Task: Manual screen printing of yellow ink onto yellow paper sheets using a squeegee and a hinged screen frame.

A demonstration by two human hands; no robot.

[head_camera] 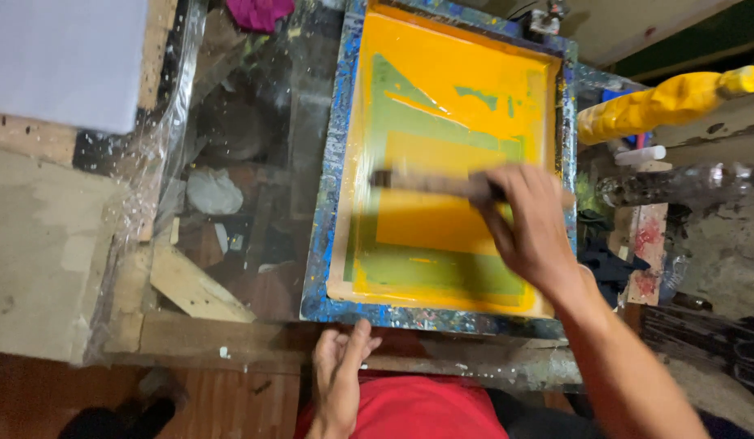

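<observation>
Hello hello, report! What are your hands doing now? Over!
Right hand gripping squeegee across yellow screen. Left hand open, resting by blue frame edge. Nothing blocking the screen.

Glass-topped work table [255, 162] on worn wooden frame carried paint-spattered blue screen frame [328, 203], its mesh flooded yellow. White sheet [64, 61] lay on board at far left corner. Crumpled clear plastic [161, 154] draped along table's left edge.

your one head camera looks steeply down, close over the blue-framed printing screen [442, 162], which fills the middle; your body sits just below the frame's near edge.
</observation>
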